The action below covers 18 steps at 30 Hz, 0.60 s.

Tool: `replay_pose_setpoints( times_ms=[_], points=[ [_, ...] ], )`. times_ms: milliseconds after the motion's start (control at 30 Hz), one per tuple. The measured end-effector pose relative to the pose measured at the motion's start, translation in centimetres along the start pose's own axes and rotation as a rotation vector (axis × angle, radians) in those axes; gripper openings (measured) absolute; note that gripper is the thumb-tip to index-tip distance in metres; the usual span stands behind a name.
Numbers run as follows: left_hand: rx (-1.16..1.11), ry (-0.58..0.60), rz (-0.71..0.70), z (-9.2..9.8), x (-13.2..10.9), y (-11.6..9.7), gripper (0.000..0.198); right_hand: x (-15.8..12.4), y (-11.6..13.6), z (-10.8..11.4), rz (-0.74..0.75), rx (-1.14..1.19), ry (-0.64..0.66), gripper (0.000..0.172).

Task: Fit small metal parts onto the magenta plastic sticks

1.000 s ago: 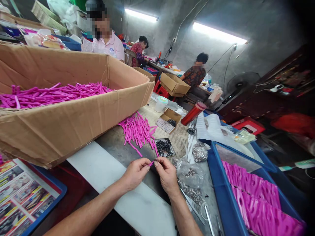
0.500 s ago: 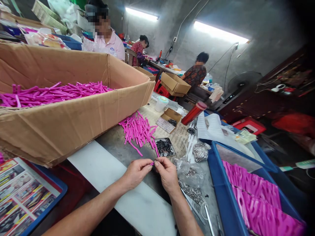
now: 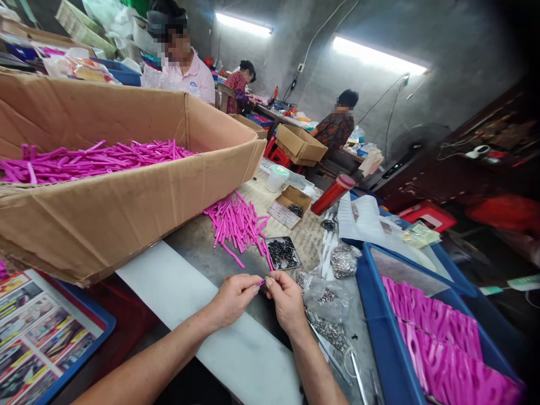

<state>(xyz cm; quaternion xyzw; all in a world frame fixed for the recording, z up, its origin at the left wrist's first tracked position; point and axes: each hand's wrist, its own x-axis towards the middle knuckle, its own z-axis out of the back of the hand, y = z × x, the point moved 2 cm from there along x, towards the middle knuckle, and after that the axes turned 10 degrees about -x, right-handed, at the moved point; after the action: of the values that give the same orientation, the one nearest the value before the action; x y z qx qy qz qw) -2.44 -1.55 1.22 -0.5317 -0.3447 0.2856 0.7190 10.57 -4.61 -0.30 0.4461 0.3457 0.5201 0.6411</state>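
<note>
My left hand [image 3: 236, 298] pinches a slim magenta plastic piece [image 3: 261, 282] between thumb and forefinger. Against its far end, the fingertips of my right hand [image 3: 289, 297] are pressed together; whatever they hold is too small to make out. Both hands meet over the front edge of the work table. Just beyond them lies a loose pile of magenta plastic strips [image 3: 236, 222]. Beside that pile, small black parts [image 3: 282, 252] fill a shallow square tray.
A large cardboard box [image 3: 139, 208] of magenta strips stands left. At right, a blue bin [image 3: 394, 351] holds magenta pieces near bags of metal parts [image 3: 343, 261] and tweezers [image 3: 358, 377]. A red cylinder [image 3: 332, 194] and small carton [image 3: 284, 215] sit farther back. Several co-workers sit beyond.
The hands stay in nearly the same place. My right fingertips have shifted slightly, and a little more of the magenta piece shows between the hands.
</note>
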Motion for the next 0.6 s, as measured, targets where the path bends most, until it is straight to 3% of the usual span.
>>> replay_pose_setpoints(
  times_ms=[600],
  points=[
    [0.016, -0.009, 0.007, 0.02, 0.00, -0.10, 0.025, -0.47, 0.77, -0.26, 0.021, -0.146, -0.084, 0.015]
  ],
)
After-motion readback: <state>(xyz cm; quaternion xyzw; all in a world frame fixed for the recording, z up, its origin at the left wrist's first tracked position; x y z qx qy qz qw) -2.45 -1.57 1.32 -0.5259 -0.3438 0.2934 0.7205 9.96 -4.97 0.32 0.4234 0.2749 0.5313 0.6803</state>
